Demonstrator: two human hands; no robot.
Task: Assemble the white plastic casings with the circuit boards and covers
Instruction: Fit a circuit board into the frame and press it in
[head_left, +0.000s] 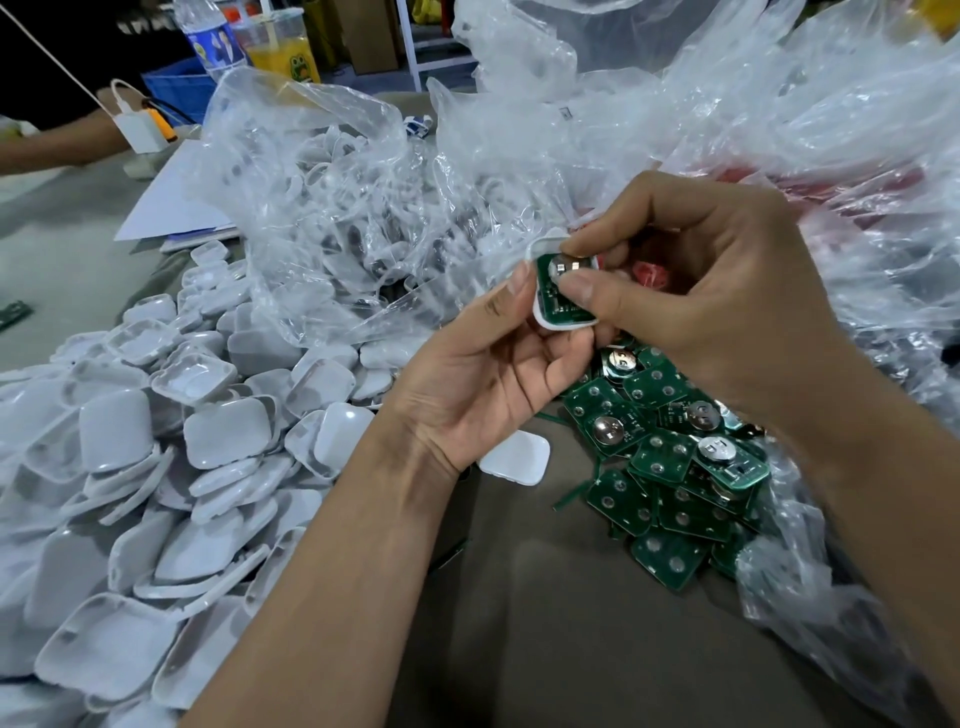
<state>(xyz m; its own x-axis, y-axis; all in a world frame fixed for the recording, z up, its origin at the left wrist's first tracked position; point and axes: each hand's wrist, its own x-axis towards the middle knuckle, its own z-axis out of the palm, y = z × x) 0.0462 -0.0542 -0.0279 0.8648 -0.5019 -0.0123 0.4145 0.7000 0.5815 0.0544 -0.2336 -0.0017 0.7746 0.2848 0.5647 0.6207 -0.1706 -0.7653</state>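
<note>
Grey-brown sheeting covers the worktable (545, 623), and nearly all of it is buried under stock. A heap of white plastic casings (156, 467) spreads over its left half, some lying hollow side up, some dome side up. One lone casing (514, 457) lies apart, just below the left wrist. On the right, a pile of green circuit boards (670, 467) spills from crumpled clear plastic bags (363, 208), several boards carrying round silver coin cells. The bags mound across the back and right of the table; red shapes show through the film, too blurred to name.

Above the board pile, the left hand (493, 374) grips a white casing (545, 312) by its edge, thumb on the rim and fingers curled beneath. A circuit board (563, 291) sits in that casing's hollow. The right hand (727, 312) pinches the board, its thumb pressed flat on the face and forefinger curled over the top edge. Whether the board is fully seated cannot be told, since the thumb hides much of it.

At the far left, another person's forearm (57, 145) rests on the table beside a white charger (137, 130). Behind stand a water bottle (210, 36), cut off at the top, a cup of yellow drink (280, 47) and a blue crate (174, 88). White paper sheets (166, 208) lie half under the bags.
</note>
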